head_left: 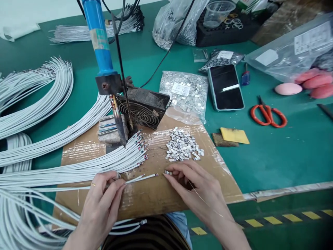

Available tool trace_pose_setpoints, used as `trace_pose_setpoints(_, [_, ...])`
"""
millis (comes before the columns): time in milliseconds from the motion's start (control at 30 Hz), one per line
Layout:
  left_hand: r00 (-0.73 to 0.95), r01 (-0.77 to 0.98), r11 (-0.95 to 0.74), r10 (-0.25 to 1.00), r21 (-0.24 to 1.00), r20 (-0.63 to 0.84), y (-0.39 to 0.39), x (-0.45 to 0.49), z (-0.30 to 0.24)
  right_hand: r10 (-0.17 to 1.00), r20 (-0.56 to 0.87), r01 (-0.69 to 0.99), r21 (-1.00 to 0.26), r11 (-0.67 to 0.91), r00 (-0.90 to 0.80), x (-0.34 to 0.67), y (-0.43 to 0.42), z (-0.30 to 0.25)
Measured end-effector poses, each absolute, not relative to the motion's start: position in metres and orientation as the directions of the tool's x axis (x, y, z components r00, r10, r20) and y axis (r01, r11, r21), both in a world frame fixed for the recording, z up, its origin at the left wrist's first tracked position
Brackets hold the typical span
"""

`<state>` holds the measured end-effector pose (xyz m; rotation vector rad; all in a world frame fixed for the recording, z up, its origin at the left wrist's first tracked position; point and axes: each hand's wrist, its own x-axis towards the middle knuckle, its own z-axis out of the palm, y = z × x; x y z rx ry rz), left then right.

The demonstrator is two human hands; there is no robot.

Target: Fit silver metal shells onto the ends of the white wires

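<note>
My left hand (pixel 104 199) is closed on white cables (pixel 147 177), whose stripped ends with tiny coloured wires point right. Between the thumb and forefinger of my right hand (pixel 201 189) is a small metal connector (pixel 168 172), just right of those cable ends and apart from them. A thin solder wire (pixel 204 200) runs across my right palm toward the wrist. A pile of loose small connectors (pixel 183 146) lies just beyond my right hand. Above the cables stands a blue soldering iron (pixel 104 57), clamped with its tip down near a fanned bundle of white cables (pixel 111 166).
A dirty black fan (pixel 145 107) stands behind the iron. Cardboard (pixel 145 205) covers the work area. Further back lie a bag of connectors (pixel 183 93), a phone (pixel 225 87), red-handled scissors (pixel 267 114) and a yellow sponge (pixel 235 135). Coiled cables (pixel 52 100) fill the left side.
</note>
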<state>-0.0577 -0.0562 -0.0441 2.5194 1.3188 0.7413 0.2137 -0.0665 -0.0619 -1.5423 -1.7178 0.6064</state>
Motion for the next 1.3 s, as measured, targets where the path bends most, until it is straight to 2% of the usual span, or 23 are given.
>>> trace_pose_setpoints(67, [0.476, 0.667, -0.588, 0.809, 0.458, 0.346, -0.057, -0.057, -0.035, 0.977, 0.212, 0.638, -0.75, 0.174, -0.018, 0.213, -0.066, -0.062])
trace_pose_setpoints(100, [0.466, 0.64, -0.561, 0.827, 0.526, 0.315, -0.058, -0.055, -0.03, 0.977, 0.213, 0.64, -0.748, 0.178, -0.022, 0.213, -0.066, -0.061])
trace_pose_setpoints(167, [0.437, 0.588, -0.421, 0.884, 0.691, 0.166, -0.059, -0.051, -0.019, 0.975, 0.222, 0.643, -0.744, 0.18, -0.016, 0.213, -0.066, -0.061])
trace_pose_setpoints(233, [0.399, 0.568, -0.23, 0.917, 0.79, -0.02, -0.059, -0.043, -0.01, 0.973, 0.232, 0.649, -0.74, 0.178, -0.003, 0.213, -0.068, -0.06])
trace_pose_setpoints(333, [0.317, 0.539, 0.025, 0.92, 0.842, -0.23, -0.055, -0.03, 0.001, 0.977, 0.154, 0.58, -0.814, 0.042, 0.145, 0.209, -0.073, -0.058])
trace_pose_setpoints(433, [0.197, 0.417, 0.312, 0.886, 0.854, -0.42, -0.048, -0.021, 0.006, 0.947, 0.033, 0.441, -0.89, -0.117, 0.32, 0.2, -0.077, -0.055])
trace_pose_setpoints(533, [0.133, 0.243, 0.497, 0.834, 0.833, -0.536, -0.043, -0.019, 0.008, 0.942, -0.015, 0.28, -0.953, -0.115, 0.336, 0.185, -0.077, -0.048])
trace_pose_setpoints(600, [0.124, 0.173, 0.534, 0.822, 0.827, -0.556, -0.042, -0.021, 0.008, 0.955, -0.03, 0.194, -0.977, -0.091, 0.296, 0.175, -0.073, -0.043])
trace_pose_setpoints(667, [0.118, 0.138, 0.544, 0.82, 0.828, -0.559, -0.042, -0.023, 0.006, 0.96, -0.003, 0.191, -0.98, -0.059, 0.279, 0.171, -0.069, -0.041])
trace_pose_setpoints(900, [0.074, 0.137, 0.478, 0.869, 0.868, -0.49, -0.046, -0.023, 0.0, 0.928, 0.11, 0.322, -0.947, -0.012, 0.357, 0.197, -0.062, -0.055])
trace_pose_setpoints(1167, [0.162, 0.128, 0.488, 0.849, 0.863, -0.504, -0.044, -0.025, -0.004, 0.98, 0.106, 0.411, -0.911, 0.027, 0.171, 0.183, -0.056, -0.054])
trace_pose_setpoints(1233, [0.157, 0.093, 0.509, 0.841, 0.856, -0.518, -0.043, -0.026, -0.005, 0.989, 0.077, 0.374, -0.927, 0.025, 0.126, 0.176, -0.059, -0.049])
trace_pose_setpoints(1300, [0.142, 0.049, 0.533, 0.833, 0.844, -0.535, -0.042, -0.025, -0.005, 0.997, 0.001, 0.259, -0.966, -0.017, 0.071, 0.168, -0.062, -0.043])
